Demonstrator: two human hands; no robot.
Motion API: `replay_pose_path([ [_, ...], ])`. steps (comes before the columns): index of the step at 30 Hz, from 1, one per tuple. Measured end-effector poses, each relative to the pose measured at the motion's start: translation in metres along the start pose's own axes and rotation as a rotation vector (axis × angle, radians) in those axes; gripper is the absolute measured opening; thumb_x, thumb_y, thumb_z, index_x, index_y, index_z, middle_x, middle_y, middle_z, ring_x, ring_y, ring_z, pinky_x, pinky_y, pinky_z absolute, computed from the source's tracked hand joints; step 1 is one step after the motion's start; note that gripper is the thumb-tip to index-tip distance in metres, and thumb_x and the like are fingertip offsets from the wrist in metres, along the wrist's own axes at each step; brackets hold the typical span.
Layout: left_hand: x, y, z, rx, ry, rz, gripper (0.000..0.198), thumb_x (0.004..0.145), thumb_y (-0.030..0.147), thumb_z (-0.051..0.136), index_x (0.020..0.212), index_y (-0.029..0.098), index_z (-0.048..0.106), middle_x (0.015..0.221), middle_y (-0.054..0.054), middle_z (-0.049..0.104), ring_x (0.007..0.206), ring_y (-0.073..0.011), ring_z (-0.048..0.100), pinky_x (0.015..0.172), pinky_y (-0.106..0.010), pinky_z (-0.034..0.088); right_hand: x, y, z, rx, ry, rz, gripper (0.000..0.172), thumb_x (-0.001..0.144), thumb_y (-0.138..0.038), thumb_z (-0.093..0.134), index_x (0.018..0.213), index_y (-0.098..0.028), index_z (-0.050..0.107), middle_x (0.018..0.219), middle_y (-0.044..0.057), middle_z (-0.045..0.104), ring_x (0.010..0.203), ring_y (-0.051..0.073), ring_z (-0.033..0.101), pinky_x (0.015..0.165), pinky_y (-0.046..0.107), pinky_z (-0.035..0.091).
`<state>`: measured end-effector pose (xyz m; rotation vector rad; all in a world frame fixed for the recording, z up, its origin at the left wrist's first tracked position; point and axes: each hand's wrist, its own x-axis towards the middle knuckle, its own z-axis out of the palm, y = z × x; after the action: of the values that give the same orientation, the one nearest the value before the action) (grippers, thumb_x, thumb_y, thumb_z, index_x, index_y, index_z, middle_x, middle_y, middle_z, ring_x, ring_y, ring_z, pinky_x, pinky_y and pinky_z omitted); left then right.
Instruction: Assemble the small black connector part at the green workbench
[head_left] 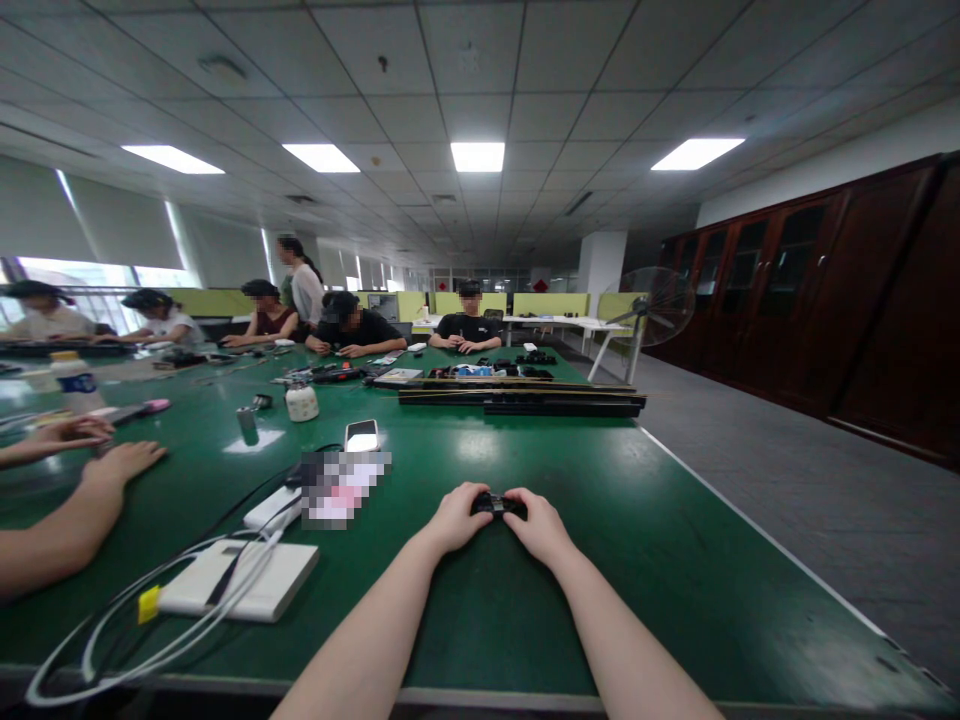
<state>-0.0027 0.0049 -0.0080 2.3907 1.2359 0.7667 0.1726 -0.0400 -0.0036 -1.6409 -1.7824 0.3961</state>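
Note:
A small black object (495, 504) with a greyish middle lies low at the green table top (600, 580), between my two hands. I cannot make out its exact kind. My left hand (459, 517) grips its left end, the thumb on the near side and the fingers curled round the far side. On the right end my right hand (538, 524) holds it in much the same way. Whether the object rests on the table or is slightly raised does not show.
To the left are a white box-shaped device (289, 580) with looped white cables, a phone (362, 436), a white jar (301, 402) and a co-worker's hands (124, 462). Long black bars (562, 400) lie across the table farther off. Several people sit beyond; a fan (660, 305) stands right.

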Motion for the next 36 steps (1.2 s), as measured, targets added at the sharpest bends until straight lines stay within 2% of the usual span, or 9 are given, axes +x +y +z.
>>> replay_pose_path([
  [15, -0.0005, -0.0002, 0.0000, -0.045, 0.015, 0.004, 0.040, 0.070, 0.021, 0.064, 0.109, 0.019, 0.056, 0.105, -0.006, 0.061, 0.100, -0.0209, 0.057, 0.089, -0.030, 0.044, -0.0007, -0.0015, -0.0024, 0.038, -0.003, -0.054, 0.035, 0.069, -0.027, 0.059, 0.103, -0.026, 0.060, 0.103, 0.002, 0.066, 0.098, 0.019, 0.059, 0.088, 0.033, 0.043],
  [24, -0.0001, 0.0016, -0.0010, -0.070, 0.010, -0.009, 0.041, 0.072, 0.024, 0.062, 0.113, 0.020, 0.055, 0.108, -0.005, 0.062, 0.102, -0.0216, 0.057, 0.091, -0.032, 0.044, 0.0001, -0.0008, -0.0014, 0.035, 0.011, -0.058, 0.029, 0.070, -0.030, 0.059, 0.098, -0.026, 0.063, 0.099, 0.002, 0.066, 0.096, 0.019, 0.059, 0.086, 0.033, 0.044],
  [32, -0.0009, 0.0030, -0.0017, -0.122, -0.007, -0.056, 0.052, 0.068, 0.024, 0.066, 0.118, 0.018, 0.053, 0.114, -0.008, 0.062, 0.106, -0.0228, 0.057, 0.094, -0.033, 0.043, 0.0005, -0.0002, -0.0005, 0.025, 0.006, -0.051, 0.027, 0.070, -0.029, 0.060, 0.097, -0.025, 0.063, 0.098, 0.002, 0.066, 0.094, 0.019, 0.059, 0.086, 0.033, 0.044],
  [36, -0.0014, 0.0043, -0.0025, -0.124, -0.007, -0.043, 0.046, 0.069, 0.023, 0.064, 0.114, 0.019, 0.054, 0.109, -0.007, 0.064, 0.102, -0.0222, 0.059, 0.092, -0.032, 0.045, 0.0000, -0.0010, -0.0011, 0.024, 0.008, -0.050, 0.027, 0.070, -0.029, 0.060, 0.096, -0.025, 0.063, 0.098, 0.002, 0.066, 0.094, 0.019, 0.059, 0.085, 0.032, 0.044],
])
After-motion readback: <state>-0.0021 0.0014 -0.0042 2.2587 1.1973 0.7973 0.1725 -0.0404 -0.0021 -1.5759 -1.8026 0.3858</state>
